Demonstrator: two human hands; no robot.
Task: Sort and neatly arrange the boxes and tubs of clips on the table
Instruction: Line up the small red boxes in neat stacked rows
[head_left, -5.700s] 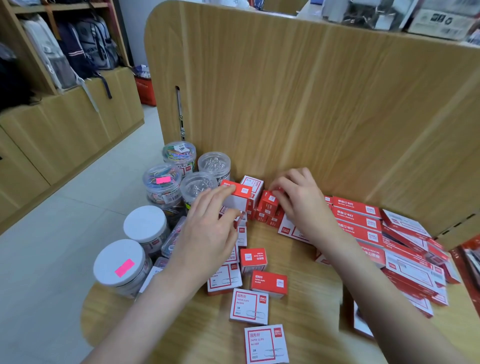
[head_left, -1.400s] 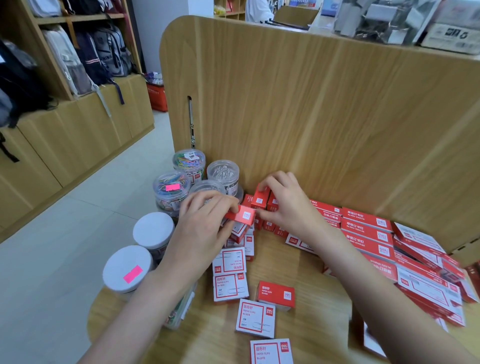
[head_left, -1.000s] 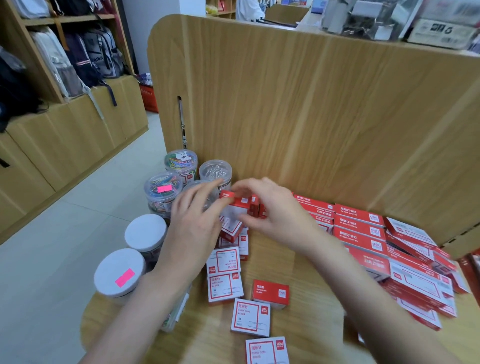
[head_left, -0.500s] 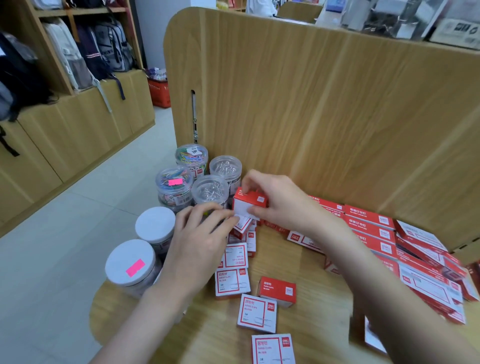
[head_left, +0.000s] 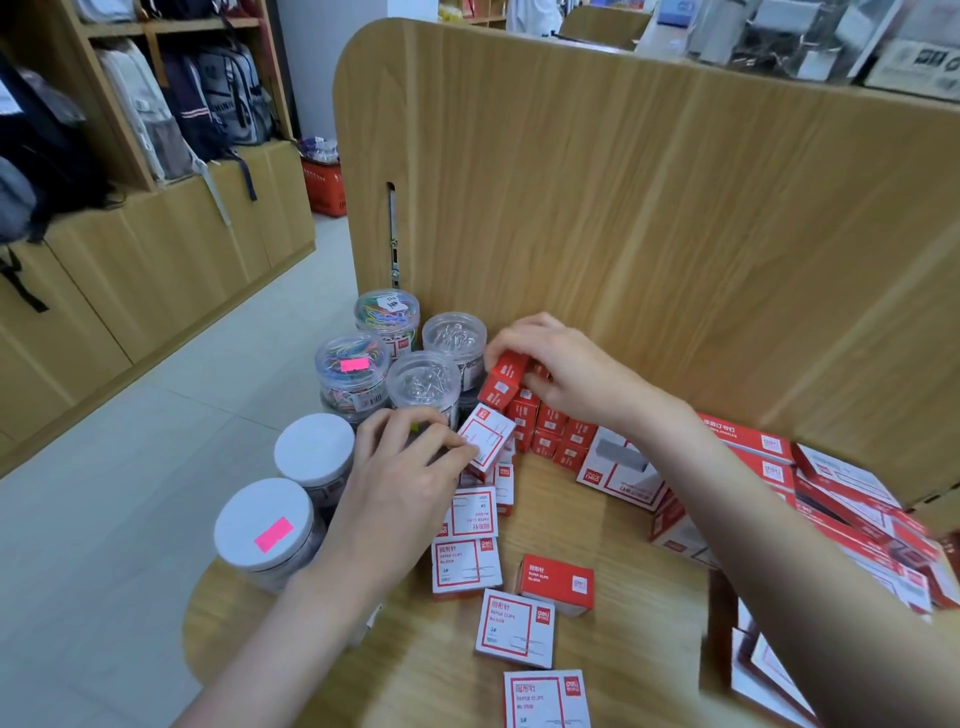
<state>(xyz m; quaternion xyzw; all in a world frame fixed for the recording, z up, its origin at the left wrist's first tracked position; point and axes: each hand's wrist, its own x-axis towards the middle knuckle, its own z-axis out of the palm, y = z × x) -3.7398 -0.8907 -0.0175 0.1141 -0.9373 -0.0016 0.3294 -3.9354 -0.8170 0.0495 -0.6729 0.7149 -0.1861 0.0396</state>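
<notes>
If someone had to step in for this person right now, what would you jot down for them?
Right hand grips a small red box above the row of red boxes at the back panel.
Left hand pinches a white-faced clip box, tilted, beside the clear tubs.
Done: tubs grouped at the left edge, white-lidded tubs nearest.
Left: loose clip boxes lie scattered in front; flat red boxes on the right sit in an untidy heap.
</notes>
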